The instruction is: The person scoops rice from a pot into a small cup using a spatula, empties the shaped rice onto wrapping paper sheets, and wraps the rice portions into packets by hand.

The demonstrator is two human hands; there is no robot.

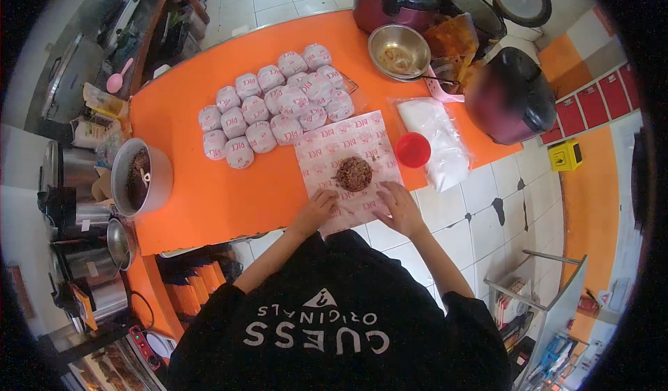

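A round, dark brown portion of rice (pixel 353 174) sits on a printed sheet of wrapping paper (pixel 321 156) at the table's near edge. My left hand (pixel 318 209) is closed on the sheet's near left side, its fingers curled together. On the opposite side, my right hand (pixel 401 209) touches the paper with thumb and fingers apart. Just beyond the right hand stands a red plastic cup (pixel 413 150). Farther off and to the left, several round bundles (pixel 261 138) in the same printed paper are grouped in rows, some stacked on others.
An orange table (pixel 209 203) carries everything. A deep pot (pixel 167 175) with dark contents stands at its left. A steel bowl (pixel 399 51), white plastic bags (pixel 437 140) and a dark red rice cooker (pixel 511 99) are at right. Tiled floor (pixel 480 203) borders the table's right side.
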